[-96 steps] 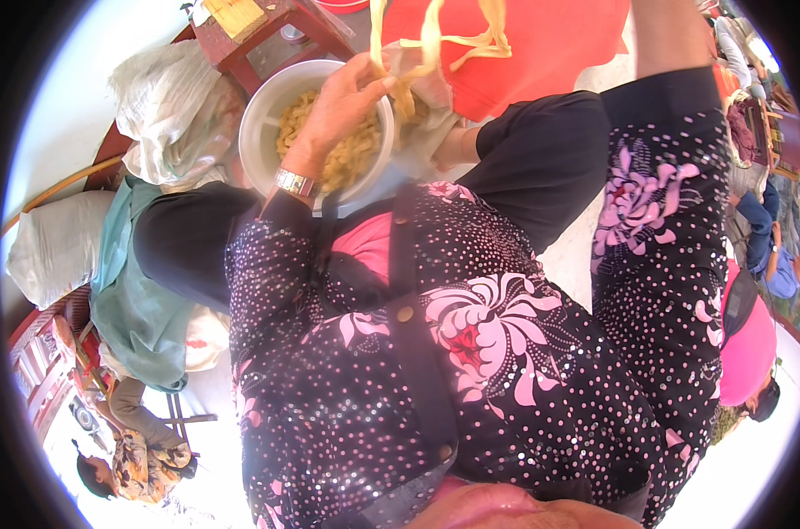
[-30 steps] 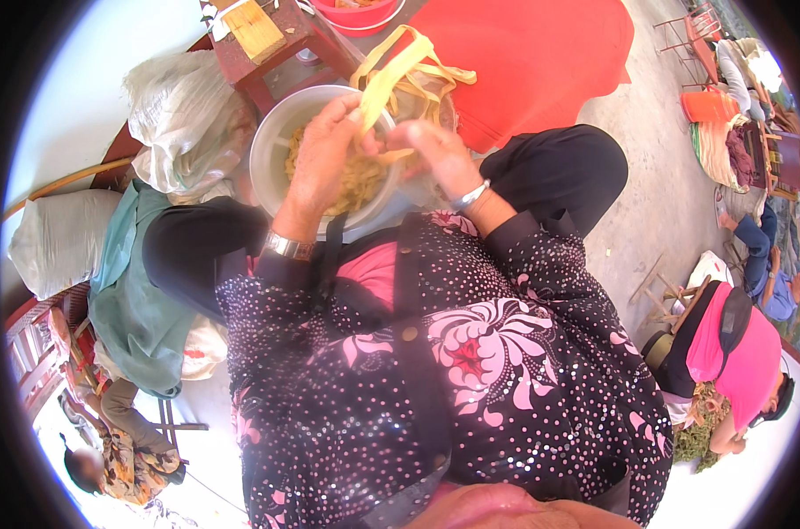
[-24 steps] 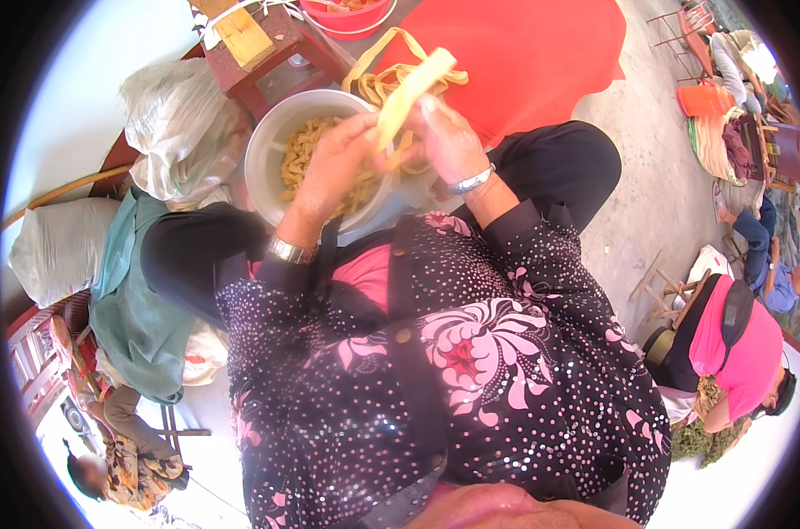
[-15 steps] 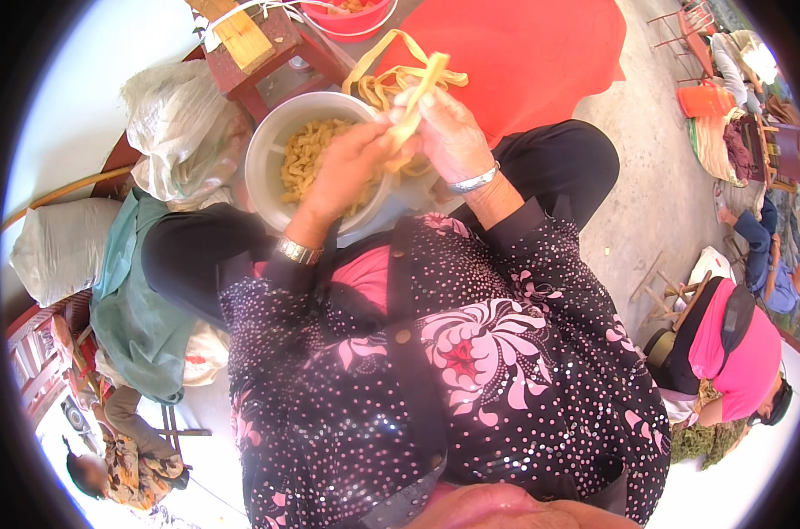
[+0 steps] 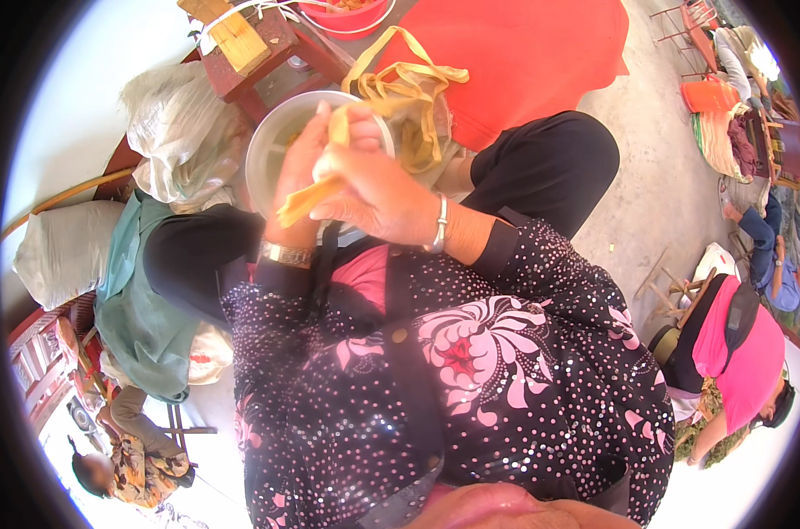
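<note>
Grips a yellow strip [image 5: 310, 201] in both hands, above the middle and near right rim of a white tub [image 5: 254, 163]. Looks flat, thin and ribbon-like, pale and slightly shiny, with a blunt end jutting down to the left from under the right hand [image 5: 378, 189] and a narrow stretch standing up between the hands. Cannot tell whether these parts join, being covered by the knuckles. Curls the right fingers tightly around the lower part, with thumb pressed alongside. Bends the left hand [image 5: 296, 176] closed about the upper part, partly hidden behind the right and somewhat blurred.

Shows only a sliver of yellow pieces [image 5: 291, 139] inside the tub's far left wall, otherwise blocked by the hands. Just beyond the far right rim, lies looped and tangled as long yellow strips [image 5: 391, 91], reaching over the left edge of a red cloth [image 5: 523, 62] and hanging down at a translucent bag [image 5: 442, 123]. Farther off, holds orange pieces [image 5: 347, 3] in a red basin [image 5: 358, 22], beside the right edge of a red-brown stool [image 5: 275, 37]. At the stool's left edge, carries a wooden block [image 5: 241, 46].
</note>
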A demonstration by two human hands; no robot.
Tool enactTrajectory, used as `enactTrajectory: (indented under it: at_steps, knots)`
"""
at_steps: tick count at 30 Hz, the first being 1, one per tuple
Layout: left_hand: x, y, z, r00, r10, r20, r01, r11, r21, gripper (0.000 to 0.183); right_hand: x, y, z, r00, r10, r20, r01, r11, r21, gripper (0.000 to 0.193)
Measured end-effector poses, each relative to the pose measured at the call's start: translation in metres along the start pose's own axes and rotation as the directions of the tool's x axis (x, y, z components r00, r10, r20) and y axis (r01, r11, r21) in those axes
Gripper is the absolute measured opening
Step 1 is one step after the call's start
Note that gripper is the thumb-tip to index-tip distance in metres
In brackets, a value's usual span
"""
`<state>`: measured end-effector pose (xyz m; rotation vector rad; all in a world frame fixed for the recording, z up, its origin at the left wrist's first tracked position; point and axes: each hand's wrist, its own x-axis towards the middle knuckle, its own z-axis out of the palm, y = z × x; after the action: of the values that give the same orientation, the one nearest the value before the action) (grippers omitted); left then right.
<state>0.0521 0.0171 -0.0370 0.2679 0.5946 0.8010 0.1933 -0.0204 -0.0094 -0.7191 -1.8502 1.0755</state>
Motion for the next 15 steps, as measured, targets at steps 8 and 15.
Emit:
enactTrajectory:
  at_steps: [8,15]
  knots:
    - [-0.017,0.033,-0.012,0.993,0.113,-0.042,-0.103,0.975,0.196,0.021,0.006,0.007,-0.008,0.923,0.322,-0.213,-0.159,0.820,0.549,0.026]
    - [-0.029,0.043,0.022,0.987,0.067,0.143,-0.121,0.904,0.409,0.025,0.041,0.019,-0.021,0.910,0.151,-0.387,-0.055,0.967,0.249,0.027]
